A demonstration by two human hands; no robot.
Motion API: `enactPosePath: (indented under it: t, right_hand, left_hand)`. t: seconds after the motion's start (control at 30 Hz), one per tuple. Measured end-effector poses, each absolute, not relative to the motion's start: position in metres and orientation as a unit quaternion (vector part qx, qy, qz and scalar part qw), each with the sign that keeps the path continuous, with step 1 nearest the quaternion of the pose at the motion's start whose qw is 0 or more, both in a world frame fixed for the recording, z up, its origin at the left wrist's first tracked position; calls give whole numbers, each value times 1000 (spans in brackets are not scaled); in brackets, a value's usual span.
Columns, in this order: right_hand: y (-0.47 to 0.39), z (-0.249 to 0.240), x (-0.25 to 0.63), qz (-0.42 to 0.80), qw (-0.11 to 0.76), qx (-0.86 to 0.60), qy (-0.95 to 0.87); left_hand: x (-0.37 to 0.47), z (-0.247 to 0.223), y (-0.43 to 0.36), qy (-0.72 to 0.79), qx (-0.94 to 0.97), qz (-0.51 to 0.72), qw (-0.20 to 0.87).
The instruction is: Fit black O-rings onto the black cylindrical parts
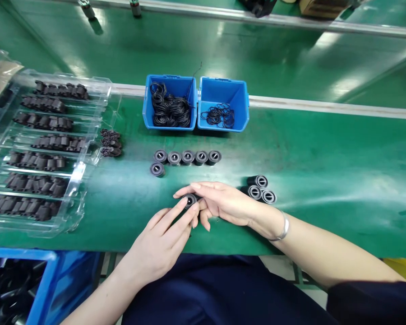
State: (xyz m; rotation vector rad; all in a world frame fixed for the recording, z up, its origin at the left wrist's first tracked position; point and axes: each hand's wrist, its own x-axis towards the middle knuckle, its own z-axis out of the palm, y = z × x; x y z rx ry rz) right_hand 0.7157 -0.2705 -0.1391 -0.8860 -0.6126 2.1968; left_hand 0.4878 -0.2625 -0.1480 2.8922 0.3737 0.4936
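A black cylindrical part (190,201) with a ringed end is held between both hands near the table's front edge. My right hand (219,201) wraps its fingers and thumb round it from the right. From the left, my left hand (169,239) presses its fingertips on the ringed end. Several similar black cylinders (188,157) stand in a row just beyond my hands, with one more (157,169) in front of the row's left end. Three others (261,182) lie on their sides beside my right wrist, ringed ends toward me.
Two blue bins (169,126) (223,128) with black rings stand at the back. A clear tray (77,180) with rows of dark parts fills the left, small dark parts (110,143) beside it. A blue crate (50,275) sits lower left. A metal rail (291,103) crosses behind.
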Motion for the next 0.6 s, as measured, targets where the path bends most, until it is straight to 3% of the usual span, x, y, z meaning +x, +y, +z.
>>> enactPosePath:
  t: [0.23, 0.6]
  right_hand:
    - [-274, -139, 706, 796, 361, -407, -267]
    - [-272, -139, 707, 799, 361, -386, -286]
  left_hand:
    - [483, -152, -261, 108, 974, 165, 112]
    - [483, -153, -267, 138, 971, 162, 106]
